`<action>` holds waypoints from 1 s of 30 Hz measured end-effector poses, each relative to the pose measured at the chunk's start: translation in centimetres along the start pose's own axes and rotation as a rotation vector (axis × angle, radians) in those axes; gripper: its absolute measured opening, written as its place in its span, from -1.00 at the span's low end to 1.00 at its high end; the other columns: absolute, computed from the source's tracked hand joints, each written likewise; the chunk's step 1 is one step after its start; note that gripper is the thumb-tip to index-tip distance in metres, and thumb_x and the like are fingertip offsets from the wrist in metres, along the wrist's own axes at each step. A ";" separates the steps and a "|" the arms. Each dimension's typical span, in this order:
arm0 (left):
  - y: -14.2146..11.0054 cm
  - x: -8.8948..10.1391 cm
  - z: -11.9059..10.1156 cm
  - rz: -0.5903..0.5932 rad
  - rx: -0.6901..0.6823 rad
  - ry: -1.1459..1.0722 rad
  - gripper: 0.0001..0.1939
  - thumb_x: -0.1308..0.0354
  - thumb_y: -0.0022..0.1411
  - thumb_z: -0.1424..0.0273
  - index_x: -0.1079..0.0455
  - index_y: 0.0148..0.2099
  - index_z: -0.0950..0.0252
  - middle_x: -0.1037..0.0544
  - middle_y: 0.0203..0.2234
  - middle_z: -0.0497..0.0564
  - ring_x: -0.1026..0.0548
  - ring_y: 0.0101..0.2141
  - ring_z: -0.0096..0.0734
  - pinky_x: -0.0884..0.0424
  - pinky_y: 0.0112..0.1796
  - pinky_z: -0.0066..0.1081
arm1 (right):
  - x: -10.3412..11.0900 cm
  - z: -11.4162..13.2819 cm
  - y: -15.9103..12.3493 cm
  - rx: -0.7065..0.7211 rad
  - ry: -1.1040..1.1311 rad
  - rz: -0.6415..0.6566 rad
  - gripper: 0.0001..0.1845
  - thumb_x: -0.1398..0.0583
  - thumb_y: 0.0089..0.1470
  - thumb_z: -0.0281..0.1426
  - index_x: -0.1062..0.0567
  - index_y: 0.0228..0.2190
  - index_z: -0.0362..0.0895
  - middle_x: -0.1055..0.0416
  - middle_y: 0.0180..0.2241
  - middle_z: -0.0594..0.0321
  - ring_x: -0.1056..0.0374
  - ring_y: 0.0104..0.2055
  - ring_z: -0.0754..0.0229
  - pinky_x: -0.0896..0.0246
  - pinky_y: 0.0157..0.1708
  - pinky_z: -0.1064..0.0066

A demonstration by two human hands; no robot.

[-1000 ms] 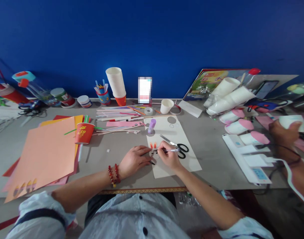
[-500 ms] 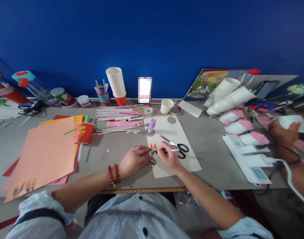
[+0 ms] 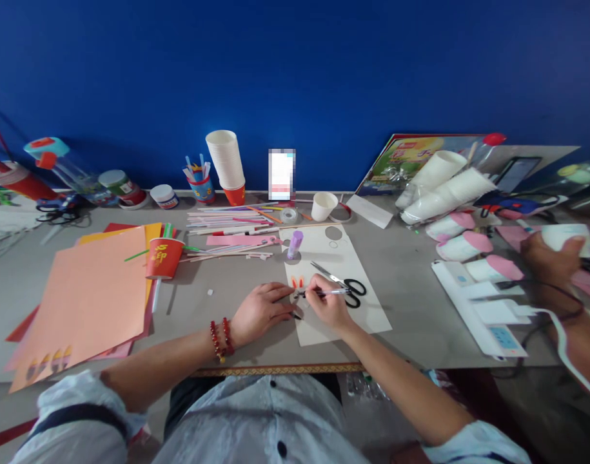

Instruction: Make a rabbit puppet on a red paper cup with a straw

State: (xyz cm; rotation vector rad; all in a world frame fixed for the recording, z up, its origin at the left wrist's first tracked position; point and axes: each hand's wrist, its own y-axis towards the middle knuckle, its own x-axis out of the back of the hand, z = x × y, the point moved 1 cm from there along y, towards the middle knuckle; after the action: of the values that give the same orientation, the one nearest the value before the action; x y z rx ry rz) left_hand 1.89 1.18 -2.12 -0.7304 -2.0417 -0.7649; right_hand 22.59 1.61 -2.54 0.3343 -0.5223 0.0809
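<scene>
My right hand (image 3: 328, 303) is closed around a pen (image 3: 336, 292), its tip down at a small white paper shape with orange ears (image 3: 297, 282). My left hand (image 3: 260, 312) lies palm down, fingers stretched out, with its fingertips at the left edge of that shape. A small dark pointed thing (image 3: 297, 316) pokes out by the left fingertips; its kind is unclear. Under both lies a white sheet (image 3: 357, 322) with round holes cut in it. Black-handled scissors (image 3: 353, 293) rest on the sheet just beyond my right hand. A purple glue stick (image 3: 295, 245) stands near its upper left.
Coloured paper (image 3: 96, 290) and a red cup (image 3: 164, 258) are on the left. Straws (image 3: 227, 222), a cup stack (image 3: 226, 161) and a white cup (image 3: 324, 206) line the back. At right are a power strip (image 3: 478, 309) and another person's hand (image 3: 549, 261) holding a cup.
My right hand and the pen make only tiny movements at the paper shape. My left hand and the things around stay where they were.
</scene>
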 end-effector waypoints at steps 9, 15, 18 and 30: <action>0.0 0.0 0.0 0.010 0.005 -0.002 -0.74 -0.07 0.38 0.24 -0.55 -0.02 0.12 -0.48 0.12 0.05 -0.41 0.08 -0.18 -0.38 0.04 -0.17 | 0.0 -0.5 -0.3 -0.028 0.073 -0.069 -0.77 -0.08 0.07 -0.47 -0.20 -0.59 -0.06 -0.09 -0.66 0.42 -0.02 -0.61 0.30 0.06 -0.59 0.43; 0.0 0.0 0.0 0.013 0.004 -0.001 -0.73 -0.06 0.38 0.24 -0.55 -0.01 0.12 -0.48 0.11 0.05 -0.41 0.07 -0.18 -0.37 0.05 -0.16 | 0.0 -0.6 -0.3 -0.016 0.097 -0.034 -0.76 -0.08 0.08 -0.47 -0.20 -0.59 -0.06 -0.10 -0.65 0.42 -0.02 -0.61 0.30 0.07 -0.59 0.43; 0.0 0.0 0.0 0.018 0.012 0.004 -0.73 -0.06 0.38 0.23 -0.54 0.00 0.10 -0.47 0.12 0.04 -0.41 0.08 -0.19 -0.37 0.05 -0.18 | 0.0 -0.2 -0.1 0.021 0.079 0.044 -0.78 -0.08 0.10 -0.45 -0.23 -0.57 -0.07 -0.15 -0.63 0.41 -0.06 -0.60 0.31 0.05 -0.58 0.43; 0.1 0.1 -0.1 0.025 0.013 0.008 -0.73 -0.07 0.38 0.24 -0.55 -0.03 0.13 -0.48 0.11 0.05 -0.41 0.08 -0.17 -0.37 0.04 -0.16 | 0.5 -0.6 -0.3 -0.044 0.167 -0.106 -0.78 -0.09 0.05 -0.48 -0.24 -0.59 -0.07 -0.15 -0.63 0.41 -0.06 -0.59 0.30 0.02 -0.58 0.42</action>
State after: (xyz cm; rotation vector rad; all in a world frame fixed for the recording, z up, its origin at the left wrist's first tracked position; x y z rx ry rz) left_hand 1.96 1.24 -1.97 -0.7434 -2.0248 -0.7389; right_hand 23.38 1.48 -2.91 0.3085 -0.3397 -0.0060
